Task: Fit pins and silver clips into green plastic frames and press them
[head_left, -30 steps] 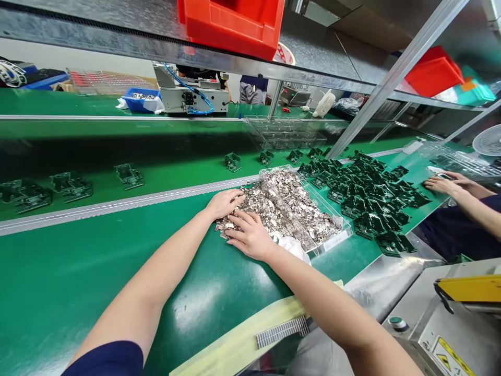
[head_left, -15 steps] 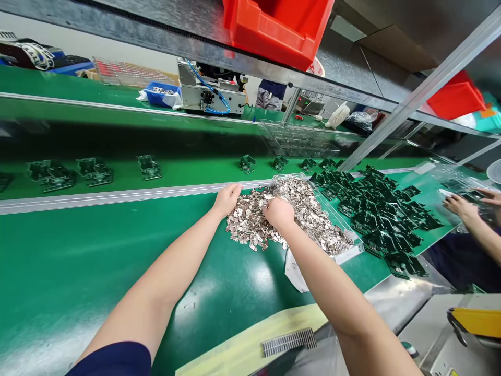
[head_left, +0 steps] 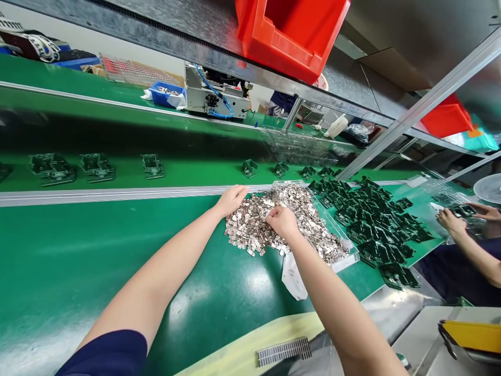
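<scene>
A heap of small silvery metal parts (head_left: 248,230) lies on the green bench and runs up against a clear plastic tray (head_left: 332,222) full of the same parts. At the heap's far left edge rests my left hand (head_left: 232,200), its fingers stretched out and close together, touching the parts. My right hand (head_left: 283,222) is over the middle of the heap, beside the tray. Its thumb and fingers are pinched at a small light metal part, partly hidden by the fingertips. A white paper sheet (head_left: 293,277) sticks out under the tray's near corner.
Green circuit boards (head_left: 379,224) are piled right of the tray, and several more stand in a row (head_left: 152,166) behind the metal rail (head_left: 117,197). A red bin (head_left: 289,42) overhangs from the shelf. A co-worker's hands (head_left: 454,222) are at the right. A metal strip (head_left: 284,352) lies in front.
The camera view has shifted slightly. My right hand has lifted a little off the heap, its pinched fingertips now showing. My left hand stays at the heap's edge, fingers straighter.
</scene>
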{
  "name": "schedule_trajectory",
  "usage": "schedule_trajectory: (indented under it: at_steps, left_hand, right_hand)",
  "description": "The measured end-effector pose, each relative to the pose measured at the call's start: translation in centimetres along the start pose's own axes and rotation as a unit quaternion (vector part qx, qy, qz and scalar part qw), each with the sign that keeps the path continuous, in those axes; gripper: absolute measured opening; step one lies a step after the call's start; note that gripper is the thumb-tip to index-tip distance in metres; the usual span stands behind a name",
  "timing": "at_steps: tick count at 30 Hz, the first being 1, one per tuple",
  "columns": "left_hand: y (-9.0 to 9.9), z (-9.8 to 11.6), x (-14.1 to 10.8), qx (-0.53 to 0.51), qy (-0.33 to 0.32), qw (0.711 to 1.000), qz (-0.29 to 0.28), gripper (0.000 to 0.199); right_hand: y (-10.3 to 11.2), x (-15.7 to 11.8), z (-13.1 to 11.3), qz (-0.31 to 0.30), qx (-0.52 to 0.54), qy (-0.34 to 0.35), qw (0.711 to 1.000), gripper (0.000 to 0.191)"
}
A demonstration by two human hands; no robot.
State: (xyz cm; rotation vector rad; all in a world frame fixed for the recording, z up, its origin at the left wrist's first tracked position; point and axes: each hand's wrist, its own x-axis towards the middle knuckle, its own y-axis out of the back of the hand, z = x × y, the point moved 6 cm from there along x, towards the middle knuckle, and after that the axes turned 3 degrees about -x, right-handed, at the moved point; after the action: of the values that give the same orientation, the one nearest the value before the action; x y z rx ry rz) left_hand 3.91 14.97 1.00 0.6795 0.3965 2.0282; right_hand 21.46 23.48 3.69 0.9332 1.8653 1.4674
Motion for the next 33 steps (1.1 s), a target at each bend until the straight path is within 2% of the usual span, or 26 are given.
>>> schedule_trajectory:
  at_steps: [3,8,11,15,20,25,29,33]
  left_hand:
    - [-1.2,-0.1,2.3,0.003,0.008,0.999,-0.053,0.058]
    - [-5.1,0.6,5.8,0.0,0.015,0.99,-0.144,0.06]
    - [-6.3,1.0,6.0,-0.004,0.027,0.984,-0.177,0.068]
    - [-6.2,1.5,5.1,-0.023,0.033,0.979,-0.198,0.074]
    - [-5.6,2.0,4.4,-0.046,0.04,0.983,-0.172,0.074]
    - [-4.1,2.3,3.6,-0.045,0.023,0.996,-0.078,0.067]
    - [-2.3,3.5,0.8,-0.023,0.005,1.0,-0.009,0.061]
    - [-2.7,5.8,-2.8,0.021,-0.021,0.999,-0.024,0.044]
  right_hand:
    - [0.6,-0.7,0.3,0.017,-0.008,0.004,1.0,0.009]
    - [0.4,-0.5,-0.1,0.031,-0.037,0.021,0.999,0.019]
    - [-0.1,0.0,-0.7,0.033,-0.055,0.024,0.998,0.019]
    - [-0.4,0.3,-1.0,0.018,-0.061,0.022,0.998,0.021]
    - [-0.4,0.2,-0.8,-0.006,-0.052,0.018,0.998,0.012]
    - [-0.8,0.1,-0.2,-0.016,-0.01,0.026,0.999,0.006]
    - [-0.4,-0.7,0.7,-0.021,0.077,0.044,0.996,0.015]
    - [0.3,-2.1,1.7,-0.028,0.194,0.046,0.979,0.021]
